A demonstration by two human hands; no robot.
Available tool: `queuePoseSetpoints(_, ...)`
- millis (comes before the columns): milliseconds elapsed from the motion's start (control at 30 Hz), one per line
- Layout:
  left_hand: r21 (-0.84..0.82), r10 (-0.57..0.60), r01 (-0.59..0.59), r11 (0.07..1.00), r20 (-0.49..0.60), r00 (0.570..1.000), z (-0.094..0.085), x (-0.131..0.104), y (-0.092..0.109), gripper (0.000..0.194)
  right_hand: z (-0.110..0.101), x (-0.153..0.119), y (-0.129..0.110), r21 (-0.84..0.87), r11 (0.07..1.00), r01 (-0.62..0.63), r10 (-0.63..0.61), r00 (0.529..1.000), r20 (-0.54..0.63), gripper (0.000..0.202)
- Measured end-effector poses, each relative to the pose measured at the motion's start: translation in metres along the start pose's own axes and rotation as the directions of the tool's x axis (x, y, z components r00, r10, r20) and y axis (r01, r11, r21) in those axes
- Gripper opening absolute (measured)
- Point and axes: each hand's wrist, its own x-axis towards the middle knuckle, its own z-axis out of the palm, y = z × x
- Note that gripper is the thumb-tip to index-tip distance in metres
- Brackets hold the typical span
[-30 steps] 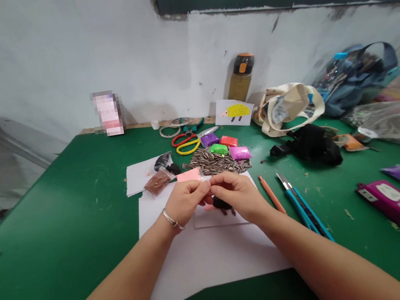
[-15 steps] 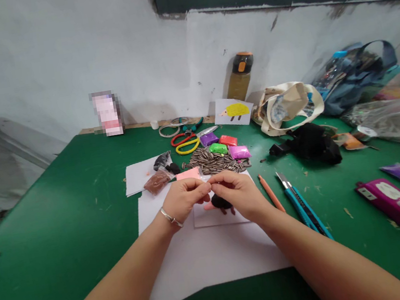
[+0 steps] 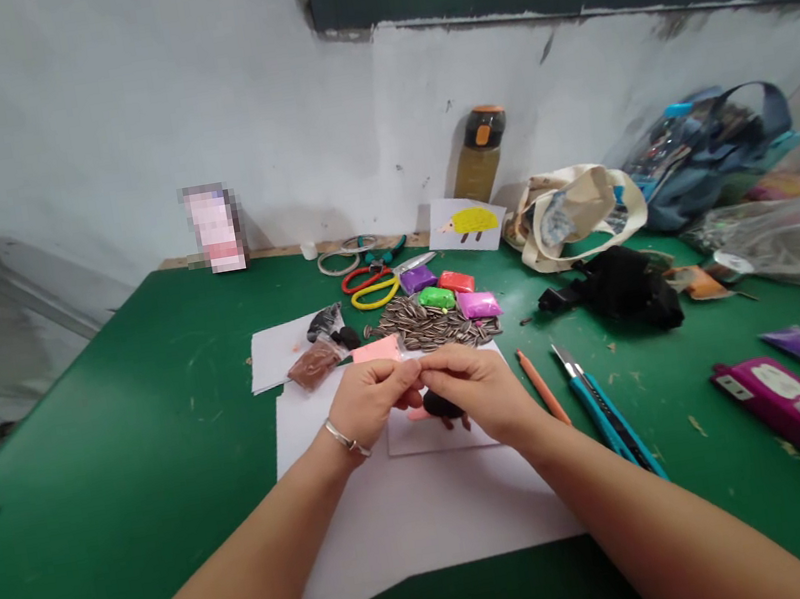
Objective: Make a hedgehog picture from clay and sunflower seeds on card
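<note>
My left hand and my right hand meet at the fingertips above white paper. Both are closed in a pinch; what they hold, if anything, is too small to make out. Below them, partly covered by my right hand, a black clay shape with pink and brown parts lies on a smaller white sheet. Just beyond are a pink clay pack, a brown clay pack and a pile of striped seeds.
Scissors and coloured clay packs lie behind the seeds. An orange pen and a blue cutter are on the right. A hedgehog drawing leans by a bottle.
Both hands have shifted very slightly, with their fingertips still together. The objects on the table have not moved.
</note>
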Motion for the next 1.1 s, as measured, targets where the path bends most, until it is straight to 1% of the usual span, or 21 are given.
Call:
queuePoseSetpoints(100, 0.020, 0.026, -0.026, 0.999, 0.006, 1.000, -0.001, 0.000, 0.001, 0.035, -0.002, 0.000, -0.001, -0.008, 0.999, -0.034, 0.034, 0.999, 0.001, 0.020)
queuePoseSetpoints(200, 0.027, 0.046, -0.047, 0.999, 0.039, 0.998, -0.001, 0.001, 0.002, 0.024, -0.003, 0.000, -0.001, -0.042, 0.998, -0.051, 0.050, 0.998, -0.043, 0.020)
queuePoseSetpoints(267, 0.024, 0.046, -0.047, 0.999, 0.047, 0.998, -0.001, 0.002, 0.002, 0.021, -0.002, 0.000, -0.002, -0.042, 0.997, -0.069, 0.066, 0.996, -0.060, 0.021)
queuePoseSetpoints(367, 0.013, 0.040, -0.040, 0.999, 0.038, 0.999, -0.002, 0.002, 0.001, 0.025, -0.001, 0.000, -0.003, -0.026, 0.996, -0.080, 0.079, 0.996, -0.031, 0.022)
queuePoseSetpoints(500, -0.013, 0.014, -0.014, 1.000, 0.019, 1.000, -0.001, 0.000, 0.000, 0.037, 0.001, -0.001, -0.003, -0.062, 0.998, -0.018, 0.017, 1.000, -0.013, 0.021)
queuePoseSetpoints(600, -0.052, -0.019, 0.020, 0.998, 0.007, 1.000, 0.000, -0.001, 0.000, 0.044, 0.002, -0.001, -0.003, -0.106, 0.994, 0.003, -0.005, 1.000, -0.020, 0.022)
queuePoseSetpoints(800, -0.015, -0.004, 0.005, 1.000, 0.066, 0.998, 0.004, -0.002, 0.002, 0.050, 0.002, -0.002, -0.005, -0.147, 0.989, 0.009, -0.014, 0.999, -0.032, 0.021)
queuePoseSetpoints(900, -0.018, -0.019, 0.020, 1.000, 0.085, 0.996, 0.005, -0.004, 0.003, 0.053, 0.002, -0.002, -0.006, -0.166, 0.986, 0.020, -0.028, 0.999, -0.045, 0.017)
queuePoseSetpoints(1000, 0.011, -0.023, 0.023, 1.000, 0.050, 0.998, 0.000, -0.003, 0.005, 0.053, 0.000, 0.000, -0.006, -0.092, 0.994, -0.053, 0.050, 0.998, -0.031, 0.018)
queuePoseSetpoints(1067, 0.085, 0.002, -0.001, 0.996, -0.018, 1.000, -0.006, -0.002, 0.006, 0.048, -0.002, 0.000, -0.005, -0.032, 0.992, -0.122, 0.122, 0.993, -0.001, 0.020)
queuePoseSetpoints(1100, 0.146, 0.035, -0.027, 0.989, -0.050, 0.998, -0.009, -0.001, 0.006, 0.044, -0.003, 0.001, -0.004, -0.024, 0.989, -0.145, 0.146, 0.989, 0.014, 0.020)
